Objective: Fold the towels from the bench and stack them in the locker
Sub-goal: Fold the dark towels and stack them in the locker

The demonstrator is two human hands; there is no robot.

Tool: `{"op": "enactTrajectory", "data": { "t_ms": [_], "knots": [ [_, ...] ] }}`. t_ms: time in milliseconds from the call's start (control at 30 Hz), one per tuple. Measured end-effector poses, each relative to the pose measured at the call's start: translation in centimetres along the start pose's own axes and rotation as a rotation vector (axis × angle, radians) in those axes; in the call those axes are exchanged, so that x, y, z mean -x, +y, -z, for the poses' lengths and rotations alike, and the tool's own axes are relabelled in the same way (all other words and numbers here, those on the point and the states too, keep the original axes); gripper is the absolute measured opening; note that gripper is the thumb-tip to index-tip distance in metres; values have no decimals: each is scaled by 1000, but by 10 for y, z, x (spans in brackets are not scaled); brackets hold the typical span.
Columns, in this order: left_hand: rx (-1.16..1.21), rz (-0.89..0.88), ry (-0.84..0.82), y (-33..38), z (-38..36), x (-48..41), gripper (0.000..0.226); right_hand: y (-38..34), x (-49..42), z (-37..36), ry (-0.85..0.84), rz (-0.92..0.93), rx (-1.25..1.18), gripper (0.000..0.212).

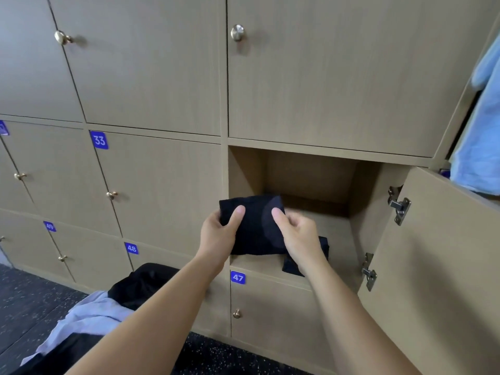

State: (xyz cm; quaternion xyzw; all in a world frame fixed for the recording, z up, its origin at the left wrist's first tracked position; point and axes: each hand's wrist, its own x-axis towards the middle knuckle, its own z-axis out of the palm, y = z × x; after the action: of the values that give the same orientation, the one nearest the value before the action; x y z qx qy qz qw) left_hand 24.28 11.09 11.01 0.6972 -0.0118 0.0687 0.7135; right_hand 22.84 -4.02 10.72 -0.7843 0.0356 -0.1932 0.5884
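Holding a folded black towel [254,228] level at the mouth of the open locker [305,174], the person had both arms stretched forward. The towel was kept flat, I judged, so that the folds would not fall open on the way in. Its far edge was already past the front lip of the compartment, and its near edge hung just outside, above the plate marked 47 [237,277].

The left hand [219,234] gripped the towel's left edge, thumb pressed flat on top and fingers curled out of sight beneath. The right hand [297,234] pinched the right part the same way, thumb on top and the other fingers bent under the cloth. Neither hand was spread wide — each was closed onto the fabric.

The locker door [433,253] stood swung out to the right, leaving the opening free. On the locker floor, under the right wrist, lay a second dark piece [323,246] (whether another folded towel or a loose corner of the same one, I could not tell).

Low at the left, a crumpled black towel [140,282] and a pale towel [89,315] lay heaped and unfolded — so the job looked far from finished. A light blue cloth [481,131] hung at the far right.
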Motion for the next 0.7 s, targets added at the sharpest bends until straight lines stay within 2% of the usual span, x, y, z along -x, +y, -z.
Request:
{"op": "enactTrajectory", "data": {
  "t_ms": [200,267,333,533,700],
  "knots": [
    [-198,29,-30,-41,-31,-11,32,48,1,17,192,-46,186,43],
    [-228,79,-14,-56,-40,-17,47,66,-1,21,234,-66,241,43],
    [-247,145,-38,-71,-47,-24,52,84,-5,26,265,-85,283,45],
    [-244,256,-183,-123,-68,-50,40,144,-25,45,234,-233,423,45],
    [-341,228,-235,-142,-104,-78,28,172,-53,62,185,-330,463,30]
  ]
}}
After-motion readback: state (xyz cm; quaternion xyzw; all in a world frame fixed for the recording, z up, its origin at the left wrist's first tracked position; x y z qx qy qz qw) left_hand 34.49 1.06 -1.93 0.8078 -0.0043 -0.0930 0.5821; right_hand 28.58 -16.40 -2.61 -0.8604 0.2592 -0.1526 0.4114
